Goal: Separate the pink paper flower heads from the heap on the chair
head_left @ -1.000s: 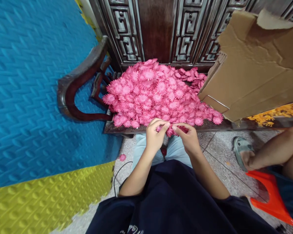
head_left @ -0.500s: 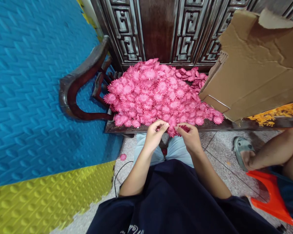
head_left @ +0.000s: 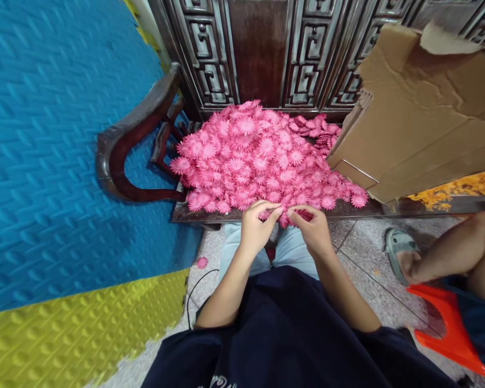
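At the centre of the frame, the left hand [head_left: 255, 229] and right hand [head_left: 313, 231] meet at the near edge of the dark wooden table [head_left: 210, 213], fingers pinched together on a small pink flower [head_left: 283, 218] just below the big flower heap [head_left: 258, 156]. The step in hand looks like separating or assembling one piece; the next move calls for a fine, steady pinch. A cardboard sheet [head_left: 420, 113] leans at the upper right.

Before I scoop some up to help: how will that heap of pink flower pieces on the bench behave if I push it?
The pink flower pieces look thin and light, so they would probably slide and spill rather than move together. Some lie at the bench edge; one pink piece is on the floor. Petals look floppy.
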Available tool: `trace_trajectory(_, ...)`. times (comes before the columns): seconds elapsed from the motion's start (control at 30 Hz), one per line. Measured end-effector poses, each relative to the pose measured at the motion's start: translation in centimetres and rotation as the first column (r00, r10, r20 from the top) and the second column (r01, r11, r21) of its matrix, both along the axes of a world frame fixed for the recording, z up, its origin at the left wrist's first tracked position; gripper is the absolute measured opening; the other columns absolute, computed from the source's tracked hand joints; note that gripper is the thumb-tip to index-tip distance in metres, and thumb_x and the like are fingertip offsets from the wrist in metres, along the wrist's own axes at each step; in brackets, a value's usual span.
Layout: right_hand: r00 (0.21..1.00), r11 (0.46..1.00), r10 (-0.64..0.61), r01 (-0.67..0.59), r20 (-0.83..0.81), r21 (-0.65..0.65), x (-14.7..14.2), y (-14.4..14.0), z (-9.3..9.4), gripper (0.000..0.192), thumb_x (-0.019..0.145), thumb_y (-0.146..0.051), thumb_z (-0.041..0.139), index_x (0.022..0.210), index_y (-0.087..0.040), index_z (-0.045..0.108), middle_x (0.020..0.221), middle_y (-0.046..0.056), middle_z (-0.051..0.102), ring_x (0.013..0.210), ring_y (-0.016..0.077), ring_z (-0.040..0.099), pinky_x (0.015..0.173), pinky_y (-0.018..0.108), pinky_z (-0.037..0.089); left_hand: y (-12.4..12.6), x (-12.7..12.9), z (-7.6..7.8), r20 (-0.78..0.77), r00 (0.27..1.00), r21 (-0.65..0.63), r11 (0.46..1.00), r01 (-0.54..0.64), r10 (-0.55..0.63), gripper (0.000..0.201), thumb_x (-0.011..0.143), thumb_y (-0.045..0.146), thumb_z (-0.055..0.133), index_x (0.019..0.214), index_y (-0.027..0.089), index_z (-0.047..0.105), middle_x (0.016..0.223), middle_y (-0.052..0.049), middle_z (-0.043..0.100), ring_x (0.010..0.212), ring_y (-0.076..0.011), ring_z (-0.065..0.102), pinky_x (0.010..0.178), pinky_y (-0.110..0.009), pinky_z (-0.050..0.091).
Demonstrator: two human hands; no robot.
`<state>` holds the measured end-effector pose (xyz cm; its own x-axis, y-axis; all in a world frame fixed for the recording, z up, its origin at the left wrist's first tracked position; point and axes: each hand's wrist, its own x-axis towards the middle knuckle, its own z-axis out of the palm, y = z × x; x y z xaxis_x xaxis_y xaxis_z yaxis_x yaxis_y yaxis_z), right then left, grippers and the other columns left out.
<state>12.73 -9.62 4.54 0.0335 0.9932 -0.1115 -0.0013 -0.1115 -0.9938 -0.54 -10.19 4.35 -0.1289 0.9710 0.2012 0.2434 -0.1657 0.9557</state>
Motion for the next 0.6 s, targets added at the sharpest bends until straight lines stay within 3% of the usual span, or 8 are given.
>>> trace_trajectory(0.2,0.998,0.998,-0.048,0.046,0.034,0.047,-0.32,0.24,0.17,0.013,0.067,-0.027,0.065,0.073,-0.016,0.068,0.065,0.000,0.065,0.057,0.0096,0.053,0.060,0.024,0.043,-0.06,0.50,-0.35,0.079,0.995,-0.034,0.998,-0.052,0.055,0.019,0.076,0.033,0.061,0.083,0.018,0.069,0.082,-0.004,0.068,0.076,-0.0144,0.062,0.072,-0.027,0.048)
trace_trajectory(0.33,0.998,0.998,-0.062,0.062,-0.004,0.012,-0.38,0.46,0.05,0.014,0.066,-0.029,0.065,0.070,-0.015,0.067,0.060,-0.001,0.062,0.052,0.0087,0.051,0.057,0.024,0.042,-0.10,0.17,0.05,-0.031,0.999,0.053,0.999,-0.009,0.011,0.021,0.067,0.033,0.070,0.083,0.018,0.069,0.086,-0.005,0.066,0.083,-0.0161,0.061,0.077,-0.029,0.048)
trace_trajectory(0.43,0.998,0.998,-0.068,0.068,-0.011,0.015,-0.32,0.61,-0.18,0.015,0.065,-0.029,0.065,0.070,-0.015,0.067,0.061,-0.001,0.063,0.053,0.0091,0.052,0.057,0.024,0.043,-0.22,0.00,0.23,-0.087,0.996,0.103,0.994,-0.028,0.037,0.016,0.072,0.030,0.066,0.084,0.019,0.069,0.088,-0.005,0.067,0.086,-0.0163,0.061,0.080,-0.030,0.047)
trace_trajectory(0.6,0.997,0.997,-0.071,0.071,0.013,0.022,-0.21,0.71,-0.53,0.016,0.065,-0.030,0.066,0.069,-0.016,0.068,0.066,0.001,0.066,0.060,0.0111,0.056,0.063,0.026,0.044,-0.30,0.08,0.03,-0.080,0.996,0.021,0.999,-0.039,0.041,0.016,0.079,0.031,0.058,0.075,0.019,0.066,0.079,-0.003,0.067,0.077,-0.0156,0.061,0.075,-0.029,0.046)
